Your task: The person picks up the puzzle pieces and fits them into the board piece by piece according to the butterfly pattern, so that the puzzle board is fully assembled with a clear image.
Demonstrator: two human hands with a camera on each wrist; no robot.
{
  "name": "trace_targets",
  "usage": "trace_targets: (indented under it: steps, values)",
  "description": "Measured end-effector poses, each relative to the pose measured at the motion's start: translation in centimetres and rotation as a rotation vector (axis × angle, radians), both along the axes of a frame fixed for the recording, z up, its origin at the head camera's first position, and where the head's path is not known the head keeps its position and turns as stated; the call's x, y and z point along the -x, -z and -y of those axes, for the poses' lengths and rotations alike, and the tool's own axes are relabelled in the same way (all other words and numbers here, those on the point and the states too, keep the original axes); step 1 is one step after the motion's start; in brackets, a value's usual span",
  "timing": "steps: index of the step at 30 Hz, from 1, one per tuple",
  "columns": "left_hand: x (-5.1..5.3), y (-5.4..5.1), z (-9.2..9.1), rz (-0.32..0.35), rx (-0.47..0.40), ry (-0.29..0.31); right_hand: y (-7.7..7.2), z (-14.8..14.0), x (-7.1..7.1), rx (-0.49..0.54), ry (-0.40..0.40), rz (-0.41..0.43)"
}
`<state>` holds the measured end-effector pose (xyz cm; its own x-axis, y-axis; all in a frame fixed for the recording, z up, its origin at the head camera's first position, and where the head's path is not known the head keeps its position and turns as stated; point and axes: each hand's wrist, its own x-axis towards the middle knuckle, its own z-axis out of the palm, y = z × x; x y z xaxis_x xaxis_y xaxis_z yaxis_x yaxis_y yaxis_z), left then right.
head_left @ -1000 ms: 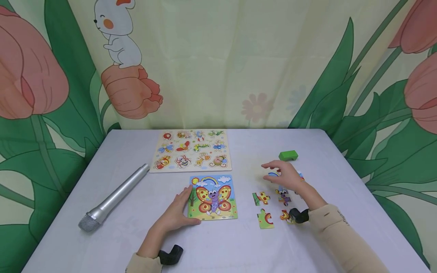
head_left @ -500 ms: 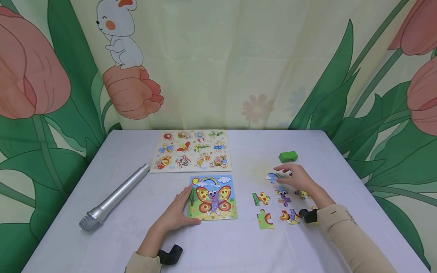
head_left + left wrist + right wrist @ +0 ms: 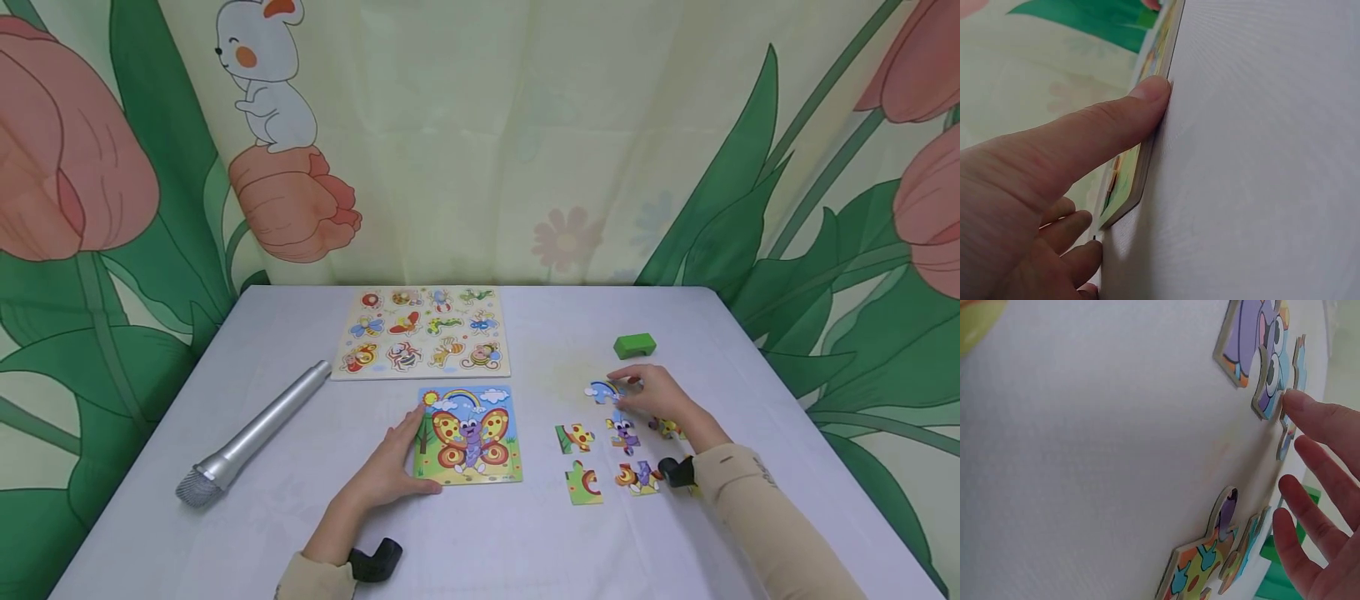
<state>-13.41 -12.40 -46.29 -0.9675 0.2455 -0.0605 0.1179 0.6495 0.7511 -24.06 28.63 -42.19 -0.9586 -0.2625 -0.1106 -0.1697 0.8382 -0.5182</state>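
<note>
My left hand [image 3: 390,462] lies around the lower left corner of a square butterfly puzzle [image 3: 470,437]. Its thumb touches the near edge, as the left wrist view also shows, and the other fingers rest along the left side. On the right, my right hand [image 3: 660,393] pinches a puzzle piece with a rainbow [image 3: 602,391] between thumb and index finger, the piece low at the table. In the right wrist view its remaining fingers [image 3: 1310,519] are spread. Nearer me lie a purple butterfly-face piece [image 3: 622,432], a tree piece [image 3: 574,438], a green corner piece [image 3: 583,483] and others, some partly hidden.
A wooden board with insect pictures [image 3: 423,333] lies behind the butterfly puzzle. To the left is a silver microphone [image 3: 258,429], set diagonally. A green block [image 3: 634,345] stands beyond my right hand. A printed curtain [image 3: 465,150] hangs behind the white table [image 3: 480,550].
My right hand has come back from farther left and drawn in around the rainbow piece, uncovering other pieces. The left hand stays at the butterfly puzzle.
</note>
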Motion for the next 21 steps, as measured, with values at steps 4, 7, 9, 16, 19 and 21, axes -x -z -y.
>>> trace_targets:
  steps: [4, 7, 9, 16, 19, 21]
  values:
    - [0.0, -0.15, -0.01, 0.008, 0.002, 0.003, 0.02, 0.19, 0.02, -0.006, 0.015, 0.017]
    - [-0.02, -0.27, -0.01, 0.025, 0.009, 0.008, -0.07, 0.28, 0.02, -0.006, 0.016, 0.021]
    - [-0.03, -0.31, 0.01, 0.033, 0.011, 0.015, -0.13, 0.31, 0.02, -0.007, 0.013, 0.019]
    - [-0.1, -0.53, 0.05, 0.023, -0.003, 0.062, -0.19, 0.57, -0.01, -0.004, 0.008, 0.02]
    - [-0.14, -0.49, 0.06, 0.009, -0.002, 0.08, -0.08, 0.61, 0.1, -0.006, 0.007, 0.016]
    - [-0.14, -0.46, 0.04, 0.004, 0.001, 0.083, -0.02, 0.65, 0.18, -0.009, 0.003, 0.008]
